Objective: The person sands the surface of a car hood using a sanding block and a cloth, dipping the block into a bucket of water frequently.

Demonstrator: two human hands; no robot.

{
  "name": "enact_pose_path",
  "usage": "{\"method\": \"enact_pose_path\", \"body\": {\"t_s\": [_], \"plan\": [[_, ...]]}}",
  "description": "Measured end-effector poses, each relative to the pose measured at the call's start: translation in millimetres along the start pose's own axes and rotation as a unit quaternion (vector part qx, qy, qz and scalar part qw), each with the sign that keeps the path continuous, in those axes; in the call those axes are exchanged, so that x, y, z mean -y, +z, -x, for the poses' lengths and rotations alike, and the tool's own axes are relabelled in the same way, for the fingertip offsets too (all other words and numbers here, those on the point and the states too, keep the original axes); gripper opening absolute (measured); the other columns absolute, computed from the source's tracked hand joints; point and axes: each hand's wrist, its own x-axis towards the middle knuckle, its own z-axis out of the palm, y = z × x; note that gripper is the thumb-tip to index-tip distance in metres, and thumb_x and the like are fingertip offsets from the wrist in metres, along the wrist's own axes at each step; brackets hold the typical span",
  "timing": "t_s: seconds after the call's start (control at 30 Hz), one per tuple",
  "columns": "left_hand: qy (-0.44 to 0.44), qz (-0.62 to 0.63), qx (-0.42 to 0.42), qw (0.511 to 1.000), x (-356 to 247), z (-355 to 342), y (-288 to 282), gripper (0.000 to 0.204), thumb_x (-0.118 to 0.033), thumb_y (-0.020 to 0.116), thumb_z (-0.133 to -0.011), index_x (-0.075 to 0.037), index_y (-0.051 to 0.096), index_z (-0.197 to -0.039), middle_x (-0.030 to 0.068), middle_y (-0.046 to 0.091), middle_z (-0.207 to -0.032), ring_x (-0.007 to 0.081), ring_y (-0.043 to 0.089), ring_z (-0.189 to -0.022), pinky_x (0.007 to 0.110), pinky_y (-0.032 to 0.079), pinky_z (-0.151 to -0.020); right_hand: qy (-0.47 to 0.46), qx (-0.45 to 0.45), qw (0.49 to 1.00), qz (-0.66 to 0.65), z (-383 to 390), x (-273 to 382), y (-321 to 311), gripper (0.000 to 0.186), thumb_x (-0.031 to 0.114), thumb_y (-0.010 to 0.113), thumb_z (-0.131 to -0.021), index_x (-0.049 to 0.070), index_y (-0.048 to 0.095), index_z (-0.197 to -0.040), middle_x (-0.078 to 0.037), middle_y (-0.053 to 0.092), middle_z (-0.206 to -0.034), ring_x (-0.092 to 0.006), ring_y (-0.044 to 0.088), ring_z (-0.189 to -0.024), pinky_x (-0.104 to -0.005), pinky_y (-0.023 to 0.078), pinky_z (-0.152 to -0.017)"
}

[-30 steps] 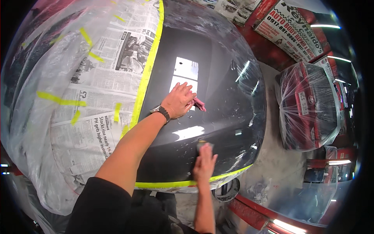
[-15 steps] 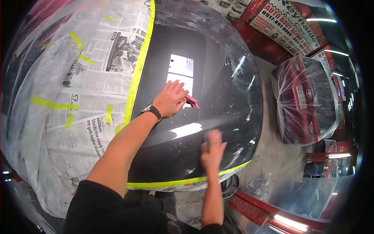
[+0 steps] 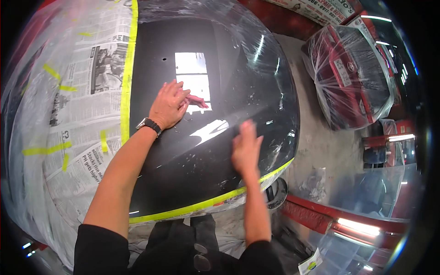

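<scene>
Black panel [image 3: 183,169], left hand [image 3: 168,105] half open, touching pink cloth [image 3: 198,101]

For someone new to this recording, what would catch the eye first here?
Probably the glossy dark panel filling the centre, with a bright white reflection beyond the left hand, a pink cloth at its fingers. Next, bright yellow tape borders newspaper on the left, and a red car under clear plastic stands at upper right.
</scene>
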Motion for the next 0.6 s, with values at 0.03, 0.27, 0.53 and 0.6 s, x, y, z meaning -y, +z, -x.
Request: {"method": "enact_pose_path", "body": {"t_s": [0.03, 0.27, 0.53, 0.6], "plan": [[0.000, 0.006, -0.007, 1.000, -6.8, -6.1, 1.4, 0.037, -0.026, 0.069, -0.095, -0.013, 0.068, -0.130, 0.0184, 0.058, -0.144, 0.0396, 0.049, -0.141, 0.054, 0.034, -0.122, 0.073, -0.018, 0.997, -0.035, -32.3, -38.5, -17.3, 0.053, 0.031, 0.044, -0.110, 0.009, 0.039, -0.159, -0.016, 0.030, -0.170, -0.0360, 0.026, -0.157, -0.0712, 0.020, -0.121], [-0.003, -0.019, 0.004, 1.000, 7.5, 4.4, -0.8, 0.037, -0.024, 0.070, -0.094, -0.013, 0.067, -0.129, 0.0181, 0.058, -0.143, 0.0397, 0.049, -0.141, 0.054, 0.035, -0.122, 0.063, -0.003, 0.998, -0.009, -14.9, 25.5, 31.3, 0.068, 0.041, 0.046, -0.108, 0.001, 0.032, -0.161, -0.018, 0.027, -0.171, -0.0350, 0.023, -0.159, -0.0698, 0.018, -0.122], [0.016, -0.008, 0.000, 1.000, -16.9, -12.0, 7.5, 0.037, -0.023, 0.069, -0.095, -0.013, 0.067, -0.130, 0.0184, 0.058, -0.145, 0.0401, 0.048, -0.142, 0.054, 0.034, -0.122, 0.111, -0.040, 0.993, 0.004, -65.3, -88.2, -33.0, 0.050, 0.034, 0.039, -0.111, 0.007, 0.044, -0.154, -0.015, 0.038, -0.165, -0.0335, 0.033, -0.154, -0.0706, 0.026, -0.119], [0.019, -0.006, 0.001, 1.000, -22.2, -17.2, 12.7, 0.037, -0.023, 0.069, -0.095, -0.012, 0.066, -0.130, 0.0183, 0.057, -0.145, 0.0400, 0.048, -0.142, 0.054, 0.034, -0.122, 0.193, -0.036, 0.980, -0.009, -81.3, -116.8, -27.1, 0.055, 0.038, 0.038, -0.112, 0.005, 0.041, -0.156, -0.015, 0.035, -0.167, -0.0325, 0.029, -0.156, -0.0693, 0.023, -0.121]]}}
